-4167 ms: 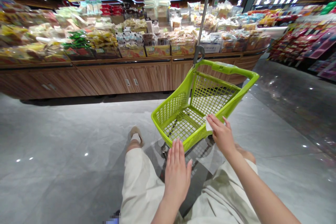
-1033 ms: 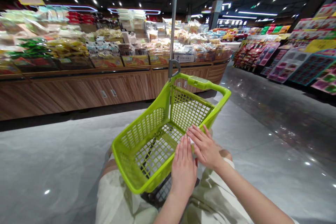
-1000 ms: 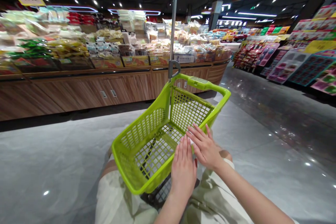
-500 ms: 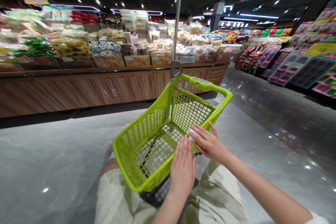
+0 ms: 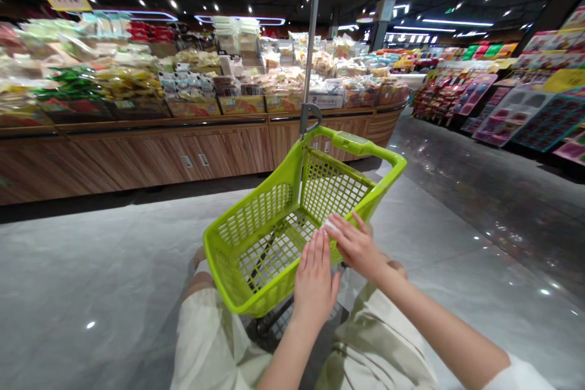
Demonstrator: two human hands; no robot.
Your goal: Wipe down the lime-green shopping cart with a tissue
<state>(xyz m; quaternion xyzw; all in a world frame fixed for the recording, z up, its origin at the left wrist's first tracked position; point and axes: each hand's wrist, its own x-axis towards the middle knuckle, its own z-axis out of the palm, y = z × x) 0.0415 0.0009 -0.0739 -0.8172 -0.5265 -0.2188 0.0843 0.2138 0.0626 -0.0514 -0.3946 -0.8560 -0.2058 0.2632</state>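
Observation:
A bright green plastic shopping cart (image 5: 256, 301) with lattice walls stands right in front of my knees. My left hand (image 5: 316, 280) lies flat over its near side rim, fingers outstretched and close together, with nothing seen in them. Just right of it, my right hand (image 5: 354, 247) bends over the same rim. A small white tissue (image 5: 327, 223) peeks out under its fingertips, mostly covered by them. The two hands' fingertips almost meet. No goods show in the cart's basket.
Behind the cart runs a wood-panelled counter (image 5: 219, 158) heaped with packaged food. A metal pole (image 5: 312, 30) rises from the cart's corner. Colourful display racks (image 5: 512, 109) line the right side. Grey shiny floor (image 5: 114, 268) surrounds the cart.
My right hand has slid left along the rim, closer to my left hand, with the tissue under its fingers. My left hand stays on the rim. The view has shifted slightly.

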